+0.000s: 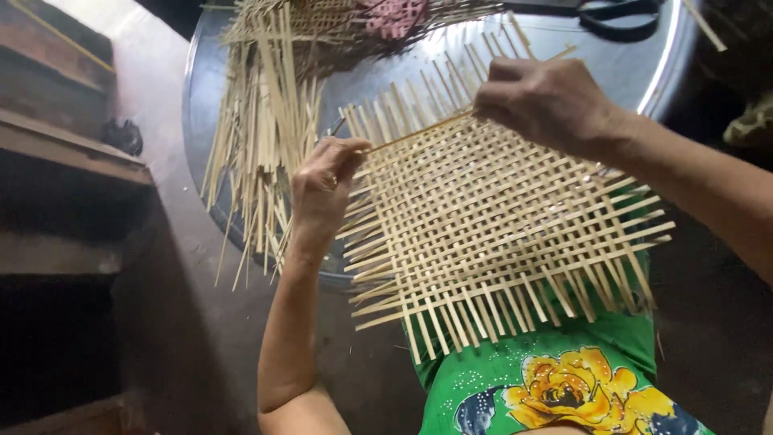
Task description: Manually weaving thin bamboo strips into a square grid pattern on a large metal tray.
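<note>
A square woven mat of pale bamboo strips [491,234] lies across my lap and the edge of a round metal tray [644,72]. My left hand [322,189] pinches one long strip [419,133] at the mat's left edge. My right hand [547,101] grips the same strip farther along, at the mat's far edge. The strip runs slantwise between both hands, across the upright ends of the weave.
A loose heap of bamboo strips [262,137] lies on the tray's left side. Black scissors [612,16] and a pink object [394,16] sit at the tray's far edge. Dark wooden steps [56,161] stand at left. My green flowered garment [564,379] is below.
</note>
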